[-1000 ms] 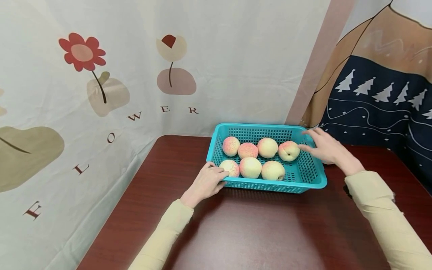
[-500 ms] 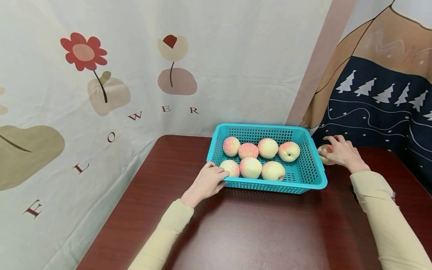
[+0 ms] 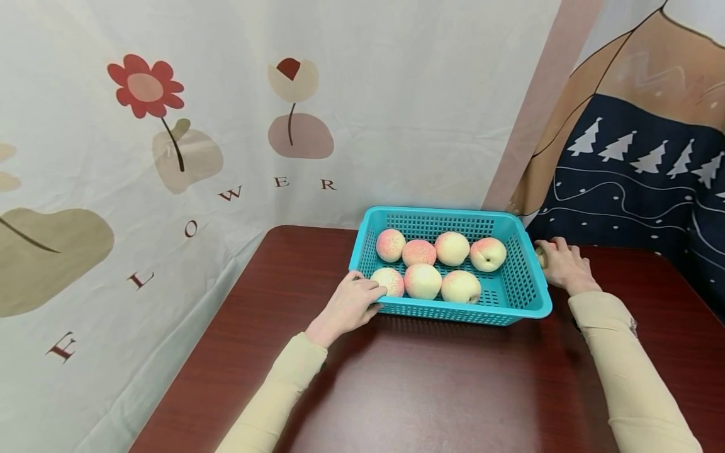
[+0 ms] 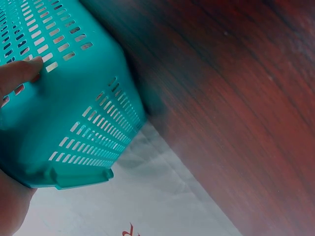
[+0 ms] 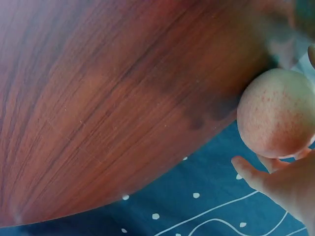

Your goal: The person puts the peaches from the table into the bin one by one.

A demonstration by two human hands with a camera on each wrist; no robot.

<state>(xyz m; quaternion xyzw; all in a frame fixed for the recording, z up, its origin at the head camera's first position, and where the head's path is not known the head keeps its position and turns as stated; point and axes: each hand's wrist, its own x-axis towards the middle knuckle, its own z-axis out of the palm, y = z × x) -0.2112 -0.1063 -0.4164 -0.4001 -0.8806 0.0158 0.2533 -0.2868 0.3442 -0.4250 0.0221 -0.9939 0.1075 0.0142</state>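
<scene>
At the near left corner of the turquoise plastic basket [image 3: 464,311], my left hand [image 3: 348,305] grips the rim. The left wrist view shows the thumb [image 4: 22,73] against the outside of its perforated wall. Several pink and cream peaches lie in the basket, among them one peach [image 3: 488,254] at the far right. Beyond the basket's right end, my right hand [image 3: 566,267] holds another peach [image 5: 275,113] at the table. Its fingers curl round that fruit in the right wrist view. In the head view the hand covers most of it.
The dark red wooden table [image 3: 442,377] lies under the basket. A pale curtain [image 3: 396,126] with printed flowers and letters hangs behind the table. On the right its print turns to dark blue cloth [image 3: 623,182] with white trees, close by the right hand.
My right hand has moved from over the basket's right end, out to the peach beside it, and now holds that fruit close to the basket. The left hand stays on the rim.
</scene>
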